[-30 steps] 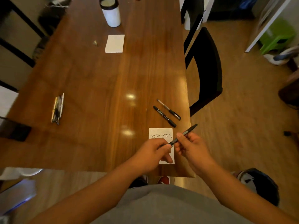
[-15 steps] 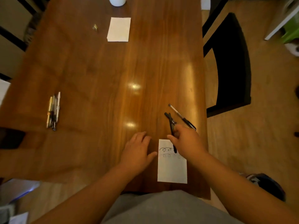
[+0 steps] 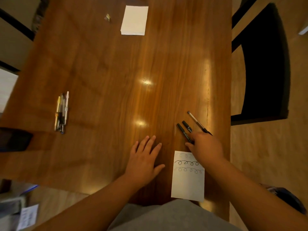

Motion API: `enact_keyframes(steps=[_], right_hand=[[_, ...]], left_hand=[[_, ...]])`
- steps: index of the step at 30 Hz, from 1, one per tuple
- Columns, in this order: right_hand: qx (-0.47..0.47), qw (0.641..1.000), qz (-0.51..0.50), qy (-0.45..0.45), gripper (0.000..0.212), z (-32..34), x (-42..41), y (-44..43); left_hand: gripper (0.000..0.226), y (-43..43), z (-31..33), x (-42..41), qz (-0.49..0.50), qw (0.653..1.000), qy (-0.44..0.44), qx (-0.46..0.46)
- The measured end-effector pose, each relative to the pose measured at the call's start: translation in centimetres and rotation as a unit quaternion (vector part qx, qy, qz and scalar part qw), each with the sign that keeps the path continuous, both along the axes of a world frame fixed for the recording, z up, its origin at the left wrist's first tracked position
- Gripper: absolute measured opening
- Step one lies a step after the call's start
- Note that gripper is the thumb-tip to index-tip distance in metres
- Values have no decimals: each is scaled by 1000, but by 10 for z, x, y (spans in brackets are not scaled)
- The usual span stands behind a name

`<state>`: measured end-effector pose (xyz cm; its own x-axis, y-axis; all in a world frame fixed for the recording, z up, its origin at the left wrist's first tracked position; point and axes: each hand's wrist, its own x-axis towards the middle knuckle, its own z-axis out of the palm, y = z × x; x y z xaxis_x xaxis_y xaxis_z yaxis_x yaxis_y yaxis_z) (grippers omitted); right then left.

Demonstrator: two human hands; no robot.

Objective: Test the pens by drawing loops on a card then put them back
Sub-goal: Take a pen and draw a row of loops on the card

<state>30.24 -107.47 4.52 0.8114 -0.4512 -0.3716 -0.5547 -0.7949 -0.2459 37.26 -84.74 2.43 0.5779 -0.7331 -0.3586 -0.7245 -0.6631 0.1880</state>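
Torso: grey shirt (image 3: 166, 217), plain fabric with soft folds, filling the lower edge of the head view. Left forearm (image 3: 100, 197) and right forearm (image 3: 241, 184): bare up to the frame edge. Left grip (image 3: 143, 162) and right grip (image 3: 205, 145): bare. Sleeve ends out of view.

dim warm light | glare spots on table (image 3: 100, 64) | edges warped, blurred

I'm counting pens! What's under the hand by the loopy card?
Two black pens run under the right hand; their near ends are hidden, like the card's top corner. A clear pen lies alongside.
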Motion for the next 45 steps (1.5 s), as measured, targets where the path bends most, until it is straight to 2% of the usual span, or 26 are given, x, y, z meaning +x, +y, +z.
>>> enact_keyframes(steps=[8,15,20,22,25,30,36,45], right_hand=[[-8,1000,2,-6,23,1,-2,4],[-17,999,-15,-23,24,6,-15,8],[88,996,5,-21,16,11,-47,32],[148,989,2,-15,14,11,-65,50],[222,975,0,9,10,12,-83,80],[252,965,57,51,9,12,-91,121],[247,964,80,48,15,16,-46,172],[193,980,30,25,19,15,72,279]], left_hand=[[73,3,-3,-1,5,1000,-12,-23],[67,3,0,1,8,999,18,-29],[40,21,14,-7,70,987,105,-105],[37,41,21,-16,111,976,155,-102],[36,83,27,-27,160,967,179,-89],[25,155,35,-33,216,955,189,-68],[17,231,43,2,277,939,188,-77],[23,318,39,111,188,966,154,-90]])
